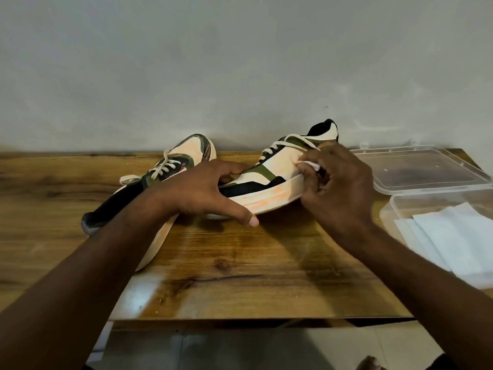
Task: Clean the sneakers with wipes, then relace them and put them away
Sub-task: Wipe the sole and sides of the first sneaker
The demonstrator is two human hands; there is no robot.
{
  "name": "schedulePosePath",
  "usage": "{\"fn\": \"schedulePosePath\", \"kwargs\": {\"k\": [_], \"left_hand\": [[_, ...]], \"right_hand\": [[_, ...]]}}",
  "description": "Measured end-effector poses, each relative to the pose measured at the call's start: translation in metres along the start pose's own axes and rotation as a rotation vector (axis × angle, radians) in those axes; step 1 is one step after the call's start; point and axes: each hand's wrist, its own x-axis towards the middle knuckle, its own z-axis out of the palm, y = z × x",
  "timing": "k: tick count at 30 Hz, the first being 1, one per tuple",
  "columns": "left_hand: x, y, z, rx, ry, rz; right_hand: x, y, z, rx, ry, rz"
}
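Right grip (pixel 338 182) pinching one wipe (pixel 309 164), left grip (pixel 210 193) clamped on one of two sneakers (pixel 269 177)

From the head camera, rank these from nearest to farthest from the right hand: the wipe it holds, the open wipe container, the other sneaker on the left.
1. Wipe: pinched in the right hand.
2. Wipe container: right of that hand, at the table's edge.
3. Other sneaker: far left, beyond the left hand.

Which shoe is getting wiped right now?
The right-hand sneaker, tilted up between both hands: the left hand steadies it and the right hand presses a wipe on its side. The other sneaker lies untouched.
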Motion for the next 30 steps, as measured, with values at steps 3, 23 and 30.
{"fn": "schedulePosePath", "kwargs": {"k": [3,23,30], "left_hand": [[0.000,0.001,0.001,-0.023,0.007,-0.006],[0.001,-0.001,0.003,-0.001,0.001,-0.006],[0.001,-0.001,0.001,0.010,-0.007,-0.009]], "right_hand": [[-0.015,-0.027,0.008,0.132,-0.059,-0.102],[-0.010,-0.019,0.009,0.104,-0.022,-0.064],[0.006,0.008,0.000,-0.032,0.008,-0.110]]}}
